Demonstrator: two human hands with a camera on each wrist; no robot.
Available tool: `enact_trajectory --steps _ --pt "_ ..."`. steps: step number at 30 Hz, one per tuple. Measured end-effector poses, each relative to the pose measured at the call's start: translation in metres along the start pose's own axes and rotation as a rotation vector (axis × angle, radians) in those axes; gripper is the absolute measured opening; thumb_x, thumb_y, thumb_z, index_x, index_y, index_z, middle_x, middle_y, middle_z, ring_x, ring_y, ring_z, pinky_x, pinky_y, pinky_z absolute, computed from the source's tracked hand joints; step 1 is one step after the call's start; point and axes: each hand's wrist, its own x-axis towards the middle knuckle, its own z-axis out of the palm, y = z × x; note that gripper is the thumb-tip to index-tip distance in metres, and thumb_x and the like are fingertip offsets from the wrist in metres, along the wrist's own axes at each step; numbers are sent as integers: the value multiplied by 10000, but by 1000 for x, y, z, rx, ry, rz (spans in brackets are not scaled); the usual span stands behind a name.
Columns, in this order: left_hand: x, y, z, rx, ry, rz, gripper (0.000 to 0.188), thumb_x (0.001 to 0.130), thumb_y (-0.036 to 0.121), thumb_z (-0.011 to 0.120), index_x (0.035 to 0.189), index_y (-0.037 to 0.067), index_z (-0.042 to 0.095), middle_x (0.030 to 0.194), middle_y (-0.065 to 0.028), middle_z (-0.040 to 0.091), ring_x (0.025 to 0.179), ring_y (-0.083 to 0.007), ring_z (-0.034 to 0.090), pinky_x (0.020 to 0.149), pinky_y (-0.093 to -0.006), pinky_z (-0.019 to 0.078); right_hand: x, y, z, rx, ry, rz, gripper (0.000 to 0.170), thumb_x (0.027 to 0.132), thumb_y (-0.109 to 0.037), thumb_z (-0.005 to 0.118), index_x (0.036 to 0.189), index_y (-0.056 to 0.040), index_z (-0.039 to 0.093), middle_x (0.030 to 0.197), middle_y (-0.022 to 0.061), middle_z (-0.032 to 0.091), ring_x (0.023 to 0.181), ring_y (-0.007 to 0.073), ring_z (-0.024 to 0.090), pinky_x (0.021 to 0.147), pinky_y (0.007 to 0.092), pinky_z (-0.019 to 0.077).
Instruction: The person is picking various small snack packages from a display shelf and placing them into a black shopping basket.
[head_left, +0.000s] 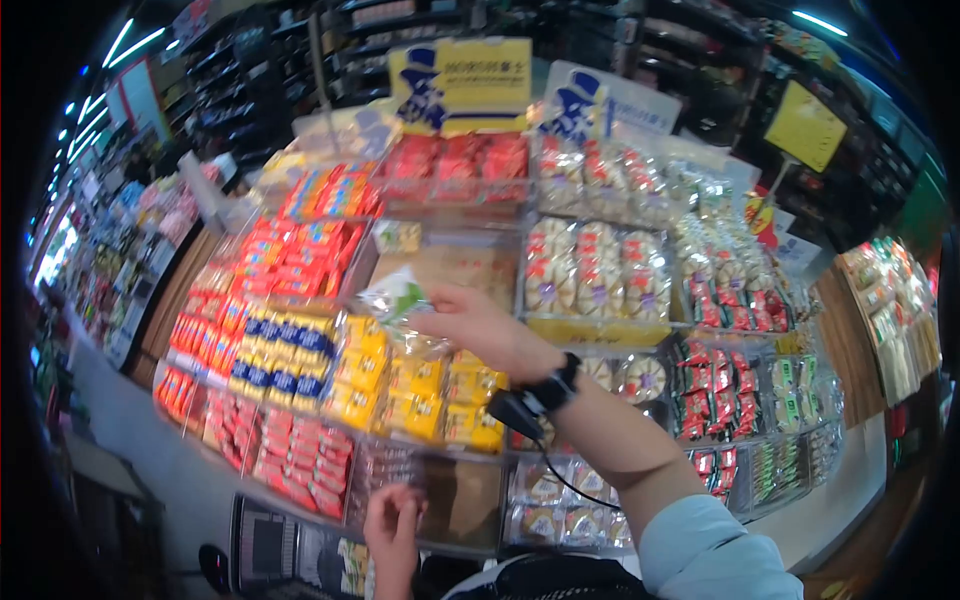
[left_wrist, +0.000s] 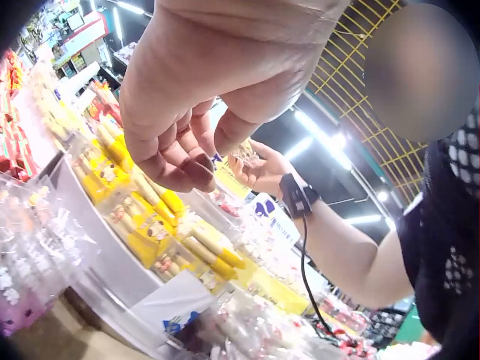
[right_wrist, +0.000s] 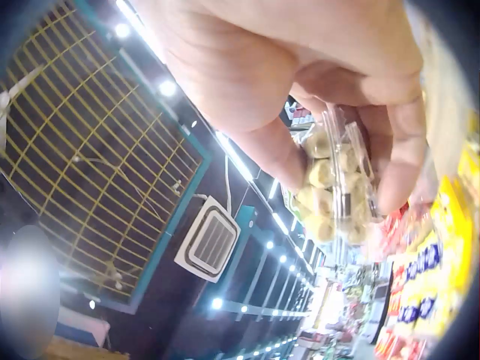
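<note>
The right hand (head_left: 458, 318) pinches a pack (head_left: 388, 296), not yet set down; the left hand (head_left: 393, 518) (loosely curled) holds nothing; the far tray (head_left: 465, 268) has small packets (head_left: 398, 237) only at left.

Head view: the arm (head_left: 394, 582) behind the left hand (head_left: 396, 520) is cut off by the lower edge; small lettering on the yellow sign (head_left: 490, 85) and yellow card (head_left: 806, 125) is illegible. Right wrist view: the right hand (right_wrist: 315, 49) partly hides the clear packet (right_wrist: 322, 199). Left wrist view: the person's head (left_wrist: 421, 71) is blurred.
</note>
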Motion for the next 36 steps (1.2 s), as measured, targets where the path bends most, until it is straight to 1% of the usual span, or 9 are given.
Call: enact_trajectory --steps 2,6,13,24,27,32,34,35,36 --pt "3 22 17 -27 2 -4 331 941 6 552 1261 23 467 1026 -89 613 883 -151 628 804 -269 511 -33 34 -1 91 14 117 386 923 -211 628 1244 -11 555 1115 40 623 972 94 596 776 296 542" --pt "7 41 29 -39 -56 44 508 944 35 560 1405 47 348 1143 -97 557 972 -152 612 831 -278 505 -101 63 19 608 -37 294 358 990 -209 534 1280 -3 492 1150 107 624 948 181 639 710 330 539" --pt "-11 43 32 -14 -56 91 543 962 95 566 1444 65 318 1152 -66 531 958 -109 550 790 -246 476 -144 107 48 727 -158 396 396 1026 -319 446 1261 -4 490 1045 113 657 859 209 665 652 326 536" --pt "-53 18 -14 -77 91 -17 416 966 140 577 1352 56 447 1114 -43 588 936 -92 564 769 -248 488 -148 124 94 219 -264 412 351 956 -193 603 1258 -36 521 1058 27 630 877 72 600 680 230 504" --pt "-68 1 -22 -76 154 -97 434 925 84 629 1323 49 460 897 19 541 796 -51 529 723 -204 458 -152 132 114 12 -260 394 392 925 -144 633 1273 -23 497 1052 16 615 876 56 571 698 213 479" --pt "-88 -27 -60 -120 237 -97 374 923 75 627 1273 56 494 905 19 557 793 -47 535 705 -210 469 -159 177 135 -14 -394 415 468 895 -126 663 1305 -26 461 1039 35 621 862 81 571 715 227 463" --pt "-95 -30 -89 -65 317 -215 365 940 78 595 1288 58 488 1116 -42 609 997 -112 590 862 -282 498 -160 200 133 -188 -445 355 482 886 -136 674 1300 -12 463 1005 64 634 856 105 576 724 256 476" --pt "-97 -41 -111 -26 412 -252 346 943 75 584 1279 62 502 1095 -40 618 984 -119 596 854 -286 505 -159 202 136 -384 -452 333 520 852 -195 709 1279 -9 478 990 141 651 848 201 630 740 328 504" --pt "-100 -40 -131 -36 480 -210 351 947 85 577 1288 69 497 1106 -45 619 988 -133 601 846 -304 515 -159 205 137 -384 -459 337 520 852 -195 709 1279 -9 478 990 141 651 848 201 630 740 328 504"
